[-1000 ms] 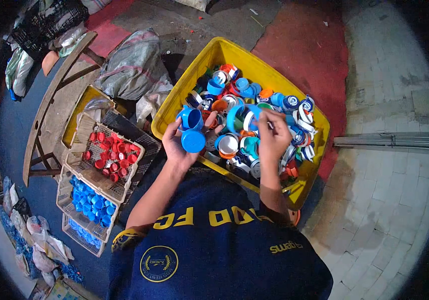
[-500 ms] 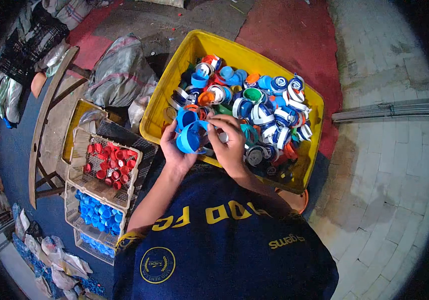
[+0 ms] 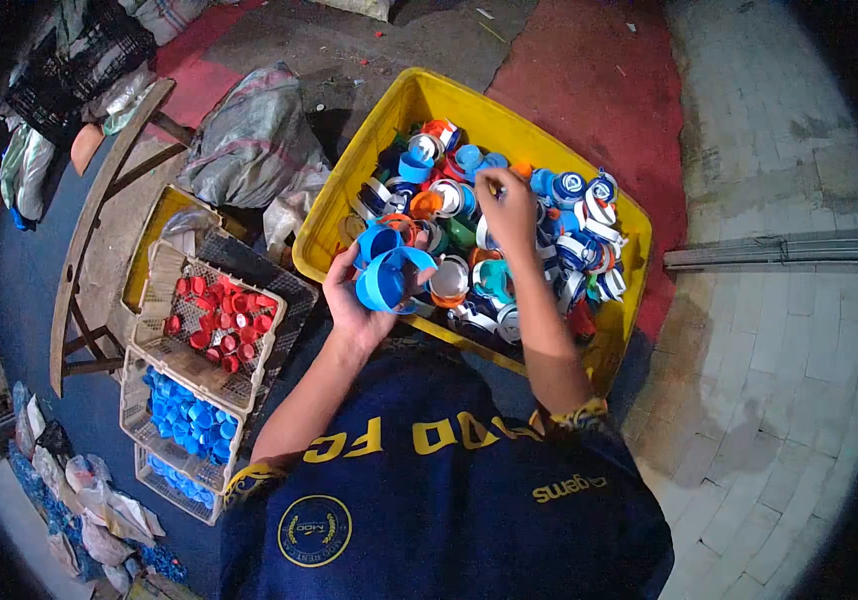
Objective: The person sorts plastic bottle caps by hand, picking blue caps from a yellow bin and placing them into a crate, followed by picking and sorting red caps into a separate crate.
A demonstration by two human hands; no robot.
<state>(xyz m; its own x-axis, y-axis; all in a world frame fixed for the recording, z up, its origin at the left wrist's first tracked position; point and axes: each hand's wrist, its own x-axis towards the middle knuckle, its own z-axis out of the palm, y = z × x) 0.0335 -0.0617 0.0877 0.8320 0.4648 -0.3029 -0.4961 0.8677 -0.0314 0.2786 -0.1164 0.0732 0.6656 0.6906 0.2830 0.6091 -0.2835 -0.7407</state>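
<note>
My left hand is closed around blue plastic caps, held over the near left rim of a yellow tub. Two blue rings of the caps show between thumb and fingers. My right hand is above the middle of the tub, its fingers bent down toward the pile; whether something is between the fingertips is hidden. Under it lies a heap of mixed caps, among them white and blue ones, an orange one and a teal one.
At the left, pale crates hold red caps and blue caps. A grey sack lies behind them, beside a curved wooden bench. Plastic bags are at the lower left.
My right hand has left the blue caps in my left hand and moved up and right over the pile. My left hand still holds the blue caps.
</note>
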